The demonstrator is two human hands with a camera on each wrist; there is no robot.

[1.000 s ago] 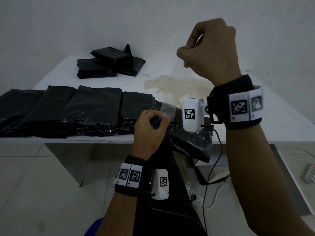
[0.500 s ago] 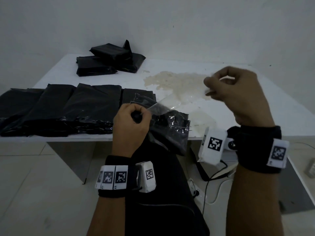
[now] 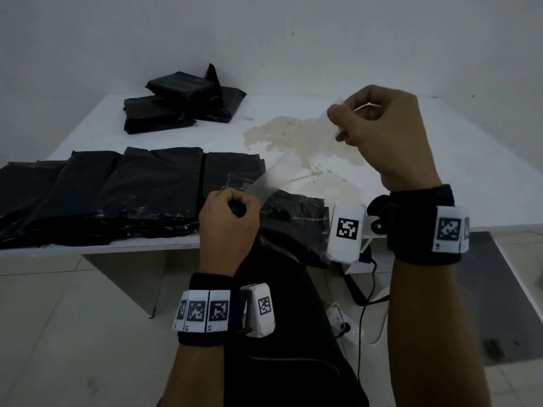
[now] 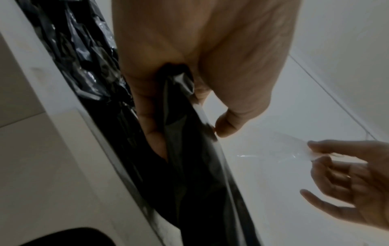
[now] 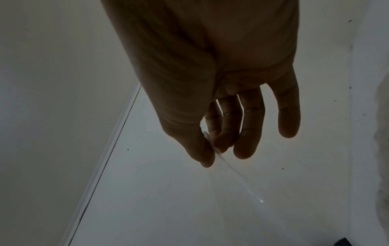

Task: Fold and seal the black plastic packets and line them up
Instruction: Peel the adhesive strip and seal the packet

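Two hands share one clear strip: left hand (image 3: 227,218) clenches a black packet (image 3: 293,227) at the tabletop (image 3: 440,160) edge, right hand (image 3: 382,133) pinches the peeled strip (image 3: 296,160) taut, so sealing looks underway; next, likely pressing the flap down.

We find no words, brand names or numbers that can be read anywhere in these views. The only printed signs are black-and-white square code markers. In the lower middle of the head view, three or four of them sit side by side on the left wristband (image 3: 202,314), and one more is on the white camera housing (image 3: 260,309) next to it. At the right of the frame, one marker is on the right wrist's white camera housing (image 3: 346,230) and at least one on the right wristband (image 3: 448,229). The wrist views show no print at all.
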